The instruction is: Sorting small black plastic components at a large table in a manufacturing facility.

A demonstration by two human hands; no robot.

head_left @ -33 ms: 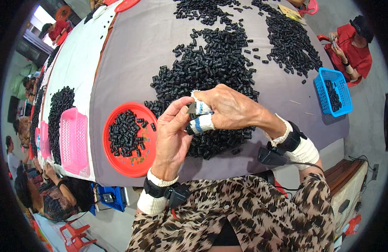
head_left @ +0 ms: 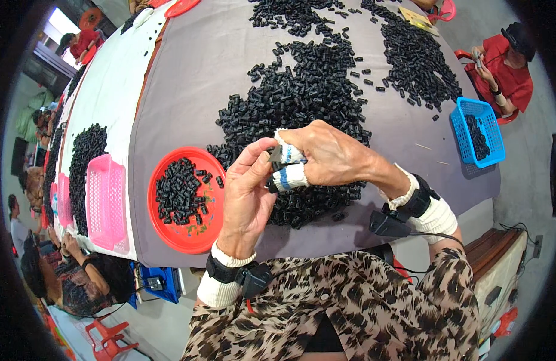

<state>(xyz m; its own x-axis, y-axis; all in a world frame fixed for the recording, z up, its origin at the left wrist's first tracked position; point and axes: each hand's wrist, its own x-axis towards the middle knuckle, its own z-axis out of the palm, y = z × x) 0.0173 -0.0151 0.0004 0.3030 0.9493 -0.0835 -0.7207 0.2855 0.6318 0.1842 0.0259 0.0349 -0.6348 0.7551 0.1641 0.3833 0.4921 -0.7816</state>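
In front of me my two hands meet above a heap of small black plastic parts (head_left: 302,90). My left hand (head_left: 248,186) is closed in a pinch, thumb and forefinger tips together; what they hold is mostly hidden. My right hand (head_left: 332,153) bends inward from the right, its thumb and forefinger wrapped in white covers with blue marks. Between those covered fingers shows a small dark flat piece (head_left: 276,155) with a pointed edge, touching the left fingertips. Beside my left hand, a red round tray (head_left: 154,225) holds a pile of the same black parts.
A blue basket (head_left: 497,129) with black parts stands at the right table edge, near a person in red (head_left: 512,81). Another black heap (head_left: 419,60) lies far right. Pink baskets (head_left: 106,204) stand on the white-covered table at left, where other people sit.
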